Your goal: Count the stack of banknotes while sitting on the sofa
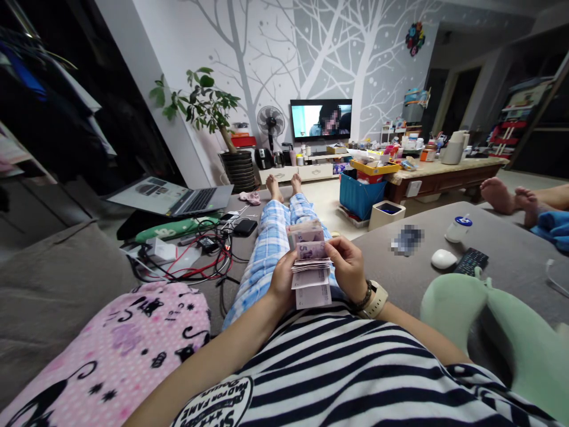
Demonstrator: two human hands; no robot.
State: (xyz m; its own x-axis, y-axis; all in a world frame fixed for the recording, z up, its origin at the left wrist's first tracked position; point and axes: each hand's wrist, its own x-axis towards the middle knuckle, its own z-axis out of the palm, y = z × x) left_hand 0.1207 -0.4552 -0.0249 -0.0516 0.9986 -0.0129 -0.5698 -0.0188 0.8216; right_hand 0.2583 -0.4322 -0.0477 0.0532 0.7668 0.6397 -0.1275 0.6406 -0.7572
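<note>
A stack of purple banknotes (311, 251), the top ones marked 5, is held over my lap between both hands. My left hand (283, 274) grips the stack along its left edge, thumb on top. On the other side, my right hand (349, 268) pinches the upper right corner of a note with thumb and fingers. Lower notes fan down toward my striped shirt (338, 350), their pale faces showing. Behind the stack, more notes stick up near my blue plaid trousers (262, 252). The fingers under the notes are hidden.
On the left lie a laptop (178, 198), tangled cables (208, 252) and a pink blanket (146, 332). To the right are a green neck pillow (457, 302), a white mouse (443, 259), a keyboard (472, 261) and a lidded cup (459, 229). Another person's feet (511, 198) rest at far right.
</note>
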